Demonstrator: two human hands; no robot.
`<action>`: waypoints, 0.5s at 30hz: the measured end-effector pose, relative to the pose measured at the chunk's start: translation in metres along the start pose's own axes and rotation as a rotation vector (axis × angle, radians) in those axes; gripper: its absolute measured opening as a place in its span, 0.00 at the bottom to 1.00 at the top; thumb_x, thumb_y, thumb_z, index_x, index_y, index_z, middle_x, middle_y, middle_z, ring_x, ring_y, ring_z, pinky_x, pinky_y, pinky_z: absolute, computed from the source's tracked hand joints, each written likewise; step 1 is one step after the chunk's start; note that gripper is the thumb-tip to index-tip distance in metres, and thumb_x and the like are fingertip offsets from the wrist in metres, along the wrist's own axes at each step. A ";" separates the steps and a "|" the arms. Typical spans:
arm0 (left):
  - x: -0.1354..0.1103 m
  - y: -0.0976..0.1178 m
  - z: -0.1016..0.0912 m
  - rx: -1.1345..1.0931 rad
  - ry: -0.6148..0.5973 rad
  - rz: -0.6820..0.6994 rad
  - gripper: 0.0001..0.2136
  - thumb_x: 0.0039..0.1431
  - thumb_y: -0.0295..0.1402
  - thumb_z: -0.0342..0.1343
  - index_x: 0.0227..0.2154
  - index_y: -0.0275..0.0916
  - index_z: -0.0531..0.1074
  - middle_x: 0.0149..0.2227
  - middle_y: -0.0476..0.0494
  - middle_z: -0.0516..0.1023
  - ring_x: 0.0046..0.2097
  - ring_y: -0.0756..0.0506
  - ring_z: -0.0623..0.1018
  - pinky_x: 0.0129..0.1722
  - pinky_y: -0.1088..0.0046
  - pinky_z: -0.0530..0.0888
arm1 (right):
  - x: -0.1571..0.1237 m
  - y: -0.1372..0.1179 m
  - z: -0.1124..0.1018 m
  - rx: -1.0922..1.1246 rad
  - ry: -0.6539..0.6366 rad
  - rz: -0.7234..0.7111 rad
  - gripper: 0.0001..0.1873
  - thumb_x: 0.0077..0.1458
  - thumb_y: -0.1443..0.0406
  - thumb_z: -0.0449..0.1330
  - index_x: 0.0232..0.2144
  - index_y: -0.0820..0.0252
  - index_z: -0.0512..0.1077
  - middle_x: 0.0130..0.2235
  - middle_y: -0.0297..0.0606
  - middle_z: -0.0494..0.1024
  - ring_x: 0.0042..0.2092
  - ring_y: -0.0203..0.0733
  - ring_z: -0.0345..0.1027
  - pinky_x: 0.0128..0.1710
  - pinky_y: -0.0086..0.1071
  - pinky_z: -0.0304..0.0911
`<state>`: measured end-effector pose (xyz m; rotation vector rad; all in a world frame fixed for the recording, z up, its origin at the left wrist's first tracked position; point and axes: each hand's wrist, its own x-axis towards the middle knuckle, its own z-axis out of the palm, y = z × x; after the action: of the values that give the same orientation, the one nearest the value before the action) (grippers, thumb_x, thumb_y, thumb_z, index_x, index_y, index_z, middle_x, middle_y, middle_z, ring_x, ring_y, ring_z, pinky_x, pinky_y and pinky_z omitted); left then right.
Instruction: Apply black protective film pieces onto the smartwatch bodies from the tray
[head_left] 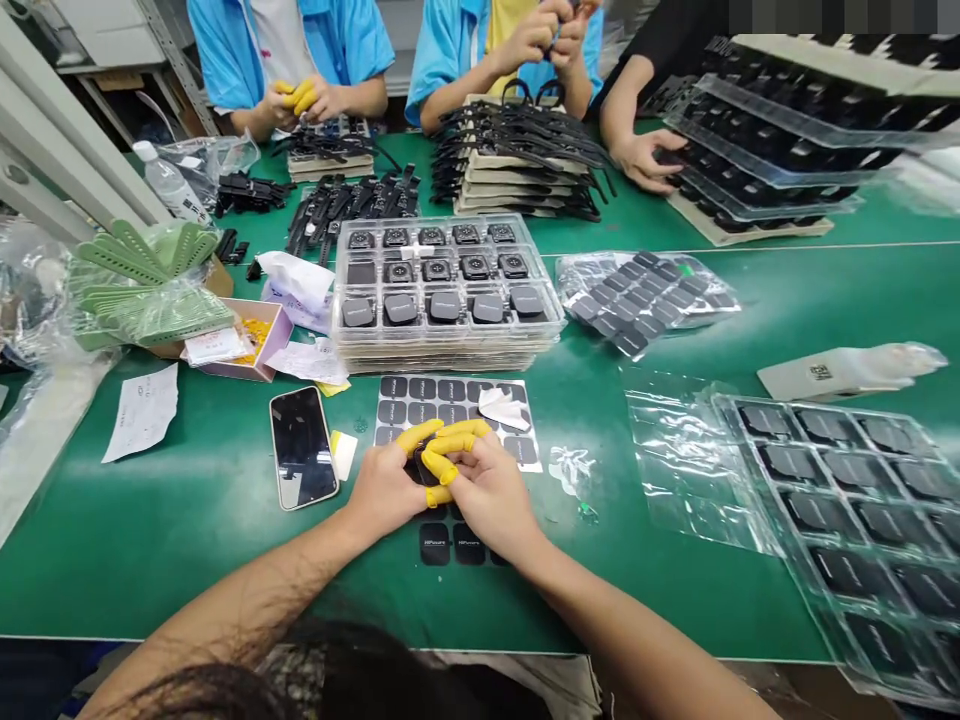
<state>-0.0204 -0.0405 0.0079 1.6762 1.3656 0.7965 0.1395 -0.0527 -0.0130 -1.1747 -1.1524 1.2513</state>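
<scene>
The left hand (390,488) and the right hand (491,490), both wearing yellow finger covers (420,435), meet above the near middle of the green tabletop (187,540). Between them they pinch a small dark piece (418,463); the hands hide much of it, so its full shape cannot be told. Just beyond it lies a sheet of black stickers (451,390). On the near side, black squares (469,543) lie in a row, and their lettering appears to say "HiFuture". A strip of green surface shows between this row and the near edge (75,638). On the left, a phone (304,450) lies well inside that edge. Beyond the sheet, a stack of trays (450,350) limits the room on the far side. On the right, a clear tray (720,400) reaches past the near edge. A white package (851,373) behind this tray bears a square code (818,372), too small to read.
</scene>
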 end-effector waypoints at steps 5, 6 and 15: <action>-0.004 -0.006 0.000 -0.044 0.025 0.056 0.27 0.49 0.29 0.74 0.55 0.37 0.85 0.52 0.40 0.90 0.49 0.36 0.90 0.55 0.62 0.87 | -0.015 0.014 0.011 0.055 0.108 -0.021 0.03 0.58 0.58 0.72 0.35 0.44 0.82 0.46 0.38 0.72 0.44 0.48 0.80 0.43 0.44 0.84; -0.004 -0.008 0.000 -0.045 0.032 0.050 0.27 0.48 0.28 0.74 0.55 0.37 0.85 0.52 0.40 0.91 0.49 0.36 0.90 0.54 0.62 0.87 | -0.017 0.016 0.013 0.060 0.127 -0.016 0.03 0.58 0.57 0.72 0.36 0.44 0.82 0.46 0.38 0.72 0.44 0.49 0.80 0.43 0.45 0.84; 0.002 -0.012 0.000 -0.202 0.056 -0.037 0.25 0.45 0.34 0.78 0.50 0.42 0.87 0.48 0.39 0.91 0.47 0.33 0.91 0.53 0.56 0.88 | -0.004 -0.018 0.002 -0.039 0.011 0.096 0.13 0.54 0.49 0.74 0.33 0.49 0.82 0.43 0.38 0.77 0.41 0.48 0.78 0.44 0.47 0.79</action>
<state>-0.0256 -0.0371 -0.0023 1.4781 1.3038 0.9333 0.1391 -0.0564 0.0050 -1.2771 -1.1281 1.2977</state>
